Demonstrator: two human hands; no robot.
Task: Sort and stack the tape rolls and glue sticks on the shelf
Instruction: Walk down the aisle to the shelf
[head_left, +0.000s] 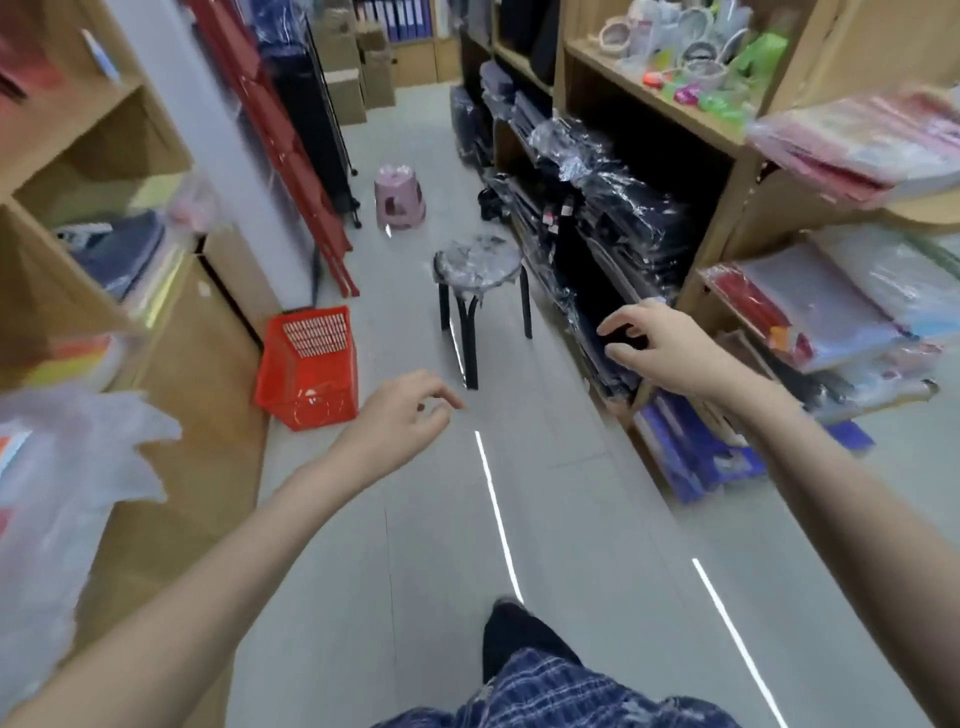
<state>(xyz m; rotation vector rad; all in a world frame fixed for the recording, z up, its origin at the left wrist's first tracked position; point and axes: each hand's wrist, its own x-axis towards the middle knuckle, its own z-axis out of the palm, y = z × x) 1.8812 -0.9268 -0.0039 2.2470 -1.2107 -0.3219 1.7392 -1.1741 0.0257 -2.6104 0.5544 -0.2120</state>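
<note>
Person standing in a shop aisle, both arms stretched forward over the floor (571, 493). One leg in checked trousers (545, 691) shows at the bottom of the view.

Left hand (400, 415): empty, fingers loosely curled, thumb and forefinger nearly meeting but holding nothing. Right hand (660, 343): empty, fingers spread and slack, hanging in front of the lower rack of black plastic-wrapped goods (613, 208), not touching them as far as can be seen.

Left of the left hand, a red basket (311, 364) leans against the cabinet. Ahead, mid-aisle, a black stool (480, 280) with a wrapped seat; further on, a pink stool (399, 202).

Task items: tape rolls (696, 57) sit far right on the upper shelf (649, 104), well apart from both hands. They look like a loose jumble of pale and clear rings, some upright, some leaning, with bright green and pink packets beside them. Too blurred to count. Glue sticks: cannot pick any out.

Risks (judgement): the black stool stands in the walking line, so a step forward with eyes on the shelf could catch it. The rolls lie unstacked near the shelf edge; a hasty reach may send round ones rolling off.
</note>
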